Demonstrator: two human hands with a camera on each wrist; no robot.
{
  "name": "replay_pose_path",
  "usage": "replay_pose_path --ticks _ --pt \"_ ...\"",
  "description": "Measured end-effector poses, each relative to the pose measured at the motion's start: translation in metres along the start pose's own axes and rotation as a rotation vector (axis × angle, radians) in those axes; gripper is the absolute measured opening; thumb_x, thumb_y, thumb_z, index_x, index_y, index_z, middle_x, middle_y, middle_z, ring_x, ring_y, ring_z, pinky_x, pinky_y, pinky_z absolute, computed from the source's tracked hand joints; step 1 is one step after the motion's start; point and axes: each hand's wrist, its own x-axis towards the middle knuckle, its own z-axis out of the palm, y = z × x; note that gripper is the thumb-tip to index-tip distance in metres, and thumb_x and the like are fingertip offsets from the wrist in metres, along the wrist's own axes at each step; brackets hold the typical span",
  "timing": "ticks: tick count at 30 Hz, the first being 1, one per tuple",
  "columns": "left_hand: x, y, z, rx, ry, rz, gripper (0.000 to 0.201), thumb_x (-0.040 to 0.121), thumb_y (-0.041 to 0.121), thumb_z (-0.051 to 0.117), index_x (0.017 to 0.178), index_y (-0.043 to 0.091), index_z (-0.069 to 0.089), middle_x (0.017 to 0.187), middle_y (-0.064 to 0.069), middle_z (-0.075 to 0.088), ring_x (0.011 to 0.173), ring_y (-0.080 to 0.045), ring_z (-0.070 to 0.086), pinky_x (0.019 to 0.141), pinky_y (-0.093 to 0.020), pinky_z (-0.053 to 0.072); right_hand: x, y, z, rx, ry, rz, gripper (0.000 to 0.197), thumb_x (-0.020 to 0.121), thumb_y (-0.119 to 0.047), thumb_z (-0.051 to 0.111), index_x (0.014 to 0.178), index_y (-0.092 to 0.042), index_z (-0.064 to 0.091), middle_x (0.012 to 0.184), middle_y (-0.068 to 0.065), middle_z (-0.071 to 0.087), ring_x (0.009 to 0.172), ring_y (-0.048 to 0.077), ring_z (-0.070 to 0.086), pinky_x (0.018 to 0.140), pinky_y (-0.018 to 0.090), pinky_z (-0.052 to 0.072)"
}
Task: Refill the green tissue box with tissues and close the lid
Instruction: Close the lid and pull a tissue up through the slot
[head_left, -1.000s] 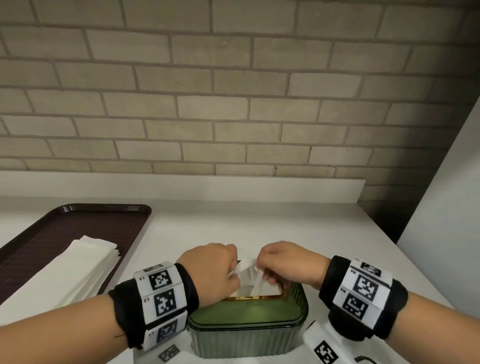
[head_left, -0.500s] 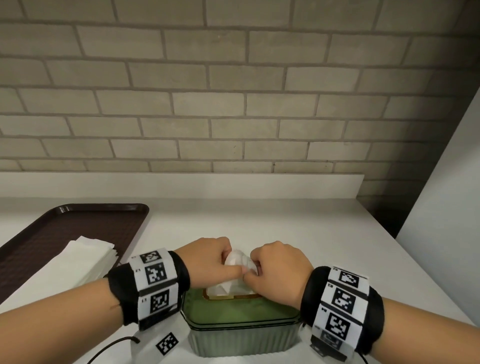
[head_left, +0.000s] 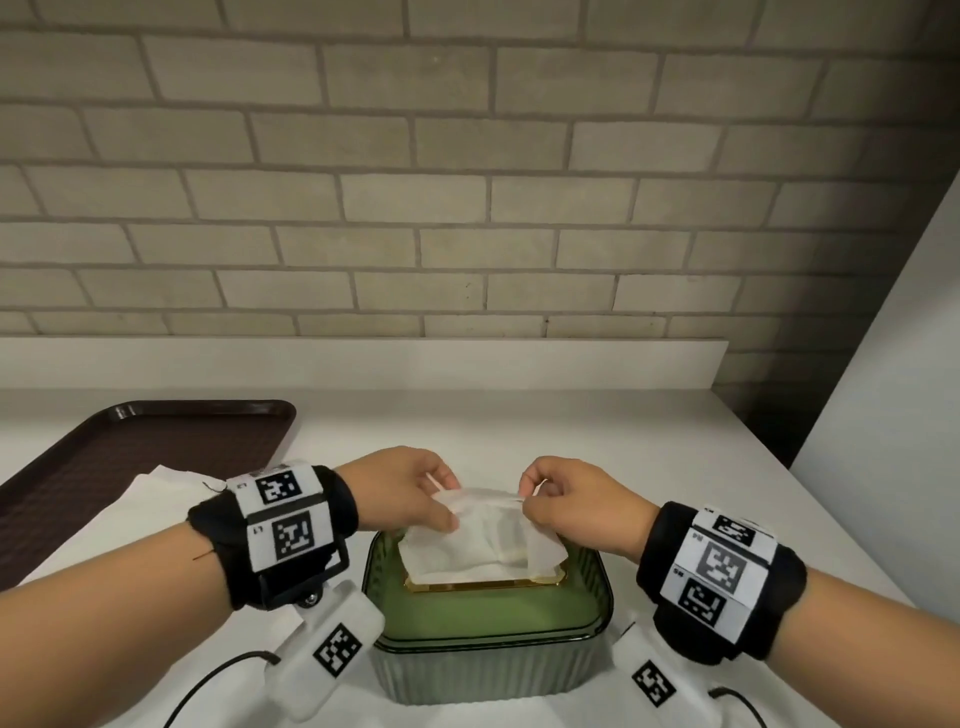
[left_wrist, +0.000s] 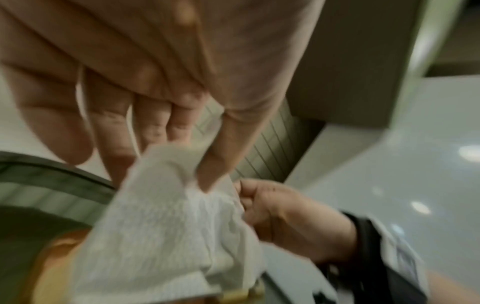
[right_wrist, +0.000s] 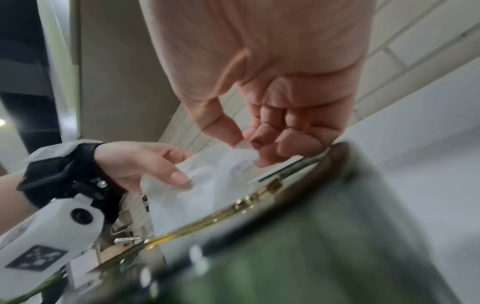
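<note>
above the green tissue box (head_left: 488, 618), both hands work one white tissue (head_left: 480, 540) that stands up out of the gold-rimmed slot (head_left: 485, 583) in the box's lid (head_left: 493, 610). the left hand (head_left: 400, 491) pinches the tissue's upper left corner between thumb and fingertips, and the right hand (head_left: 576, 504) pinches the upper right corner, its other fingers curled in. the box sits on the white counter (head_left: 519, 431), with the lid looking seated all round. left of the box lies a stack of spare tissues (head_left: 156, 493) against a brown tray (head_left: 130, 457). the step in hand looks like dressing the first sheet through the slot, near the end of the task. next calls for a gentle, even release so the sheet stands without tearing, then checking that the lid is pressed fully down.
</note>
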Motion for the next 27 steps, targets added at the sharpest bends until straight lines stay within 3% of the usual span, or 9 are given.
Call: replay_pose_path --ticks 2,4,8,12,16,20,22,24,27 --pt "-0.001 0.004 0.008 0.104 0.035 0.092 0.037 0.078 0.031 0.072 0.11 0.037 0.053 0.103 0.012 0.057 0.09 -0.009 0.059 0.082 -0.024 0.05 -0.001 -0.003 0.006 -0.043 -0.042 -0.069 0.008 0.087 -0.017 0.053 0.088 -0.024 0.056 0.066 -0.011 0.055 0.057 0.005 0.05 0.059 0.02 0.042" --pt "-0.003 0.01 0.017 0.227 0.086 0.18 0.039 0.081 0.038 0.068 0.118 0.035 0.055 0.101 0.015 0.055 0.097 -0.009 0.058 0.088 -0.023 0.047 -0.002 -0.006 0.011 -0.106 -0.081 -0.15 0.006 0.087 -0.021 0.056 0.091 -0.026 0.057 0.066 -0.012 0.052 0.056 0.001 0.047 0.057 0.017 0.04" --pt "0.002 0.011 0.02 0.232 0.101 0.169 0.029 0.083 0.04 0.065 0.108 0.026 0.065 0.087 0.015 0.06 0.085 -0.003 0.057 0.075 -0.012 0.044 -0.002 -0.006 0.01 -0.158 -0.064 -0.214 0.006 0.085 -0.025 0.066 0.09 -0.027 0.061 0.07 -0.012 0.053 0.057 0.001 0.046 0.058 0.015 0.041" --pt "0.005 0.007 0.016 0.184 0.09 0.132 0.018 0.085 0.033 0.065 0.102 0.026 0.07 0.078 0.018 0.06 0.078 0.001 0.057 0.076 -0.014 0.045 -0.008 -0.001 0.007 -0.152 -0.093 -0.153 0.028 0.071 -0.019 0.079 0.09 -0.029 0.06 0.077 -0.014 0.059 0.065 0.001 0.053 0.065 0.019 0.049" --pt "0.0 0.006 0.018 0.266 -0.021 0.114 0.033 0.079 0.031 0.07 0.111 0.027 0.063 0.089 0.016 0.062 0.073 0.005 0.054 0.07 -0.011 0.044 -0.009 -0.002 0.003 -0.214 -0.061 -0.155 0.023 0.072 -0.009 0.07 0.085 -0.027 0.066 0.076 -0.011 0.063 0.065 0.003 0.056 0.069 0.023 0.053" --pt "-0.006 0.008 0.021 0.409 -0.002 0.139 0.041 0.078 0.013 0.06 0.117 0.024 0.06 0.1 0.01 0.063 0.082 -0.004 0.053 0.069 -0.013 0.042 -0.008 -0.002 0.0 -0.208 -0.055 -0.154 0.024 0.07 -0.008 0.069 0.088 -0.022 0.071 0.074 -0.012 0.064 0.062 0.0 0.056 0.064 0.017 0.051" --pt "-0.006 0.006 0.016 0.38 -0.015 0.127 0.04 0.079 0.006 0.056 0.113 0.026 0.063 0.096 0.012 0.066 0.078 0.0 0.055 0.073 -0.014 0.048 -0.008 0.0 -0.004 -0.194 -0.082 -0.138 0.024 0.07 -0.006 0.069 0.087 -0.024 0.072 0.075 -0.012 0.066 0.06 -0.002 0.056 0.062 0.013 0.049" --pt "-0.004 0.0 0.006 0.298 -0.053 0.074 0.038 0.079 0.003 0.057 0.107 0.028 0.066 0.084 0.017 0.065 0.07 0.005 0.057 0.073 -0.015 0.05 -0.006 0.004 -0.011 -0.167 -0.142 -0.122 0.026 0.072 -0.005 0.068 0.083 -0.028 0.07 0.08 -0.008 0.069 0.065 -0.001 0.057 0.068 0.016 0.05" --pt "-0.001 -0.006 -0.002 0.216 -0.093 0.026 0.033 0.08 0.011 0.064 0.105 0.031 0.062 0.081 0.019 0.063 0.069 0.004 0.057 0.072 -0.015 0.047 -0.007 0.008 -0.017 -0.124 -0.203 -0.114 0.025 0.076 -0.006 0.067 0.089 -0.027 0.069 0.087 -0.006 0.068 0.073 0.003 0.058 0.074 0.019 0.05"
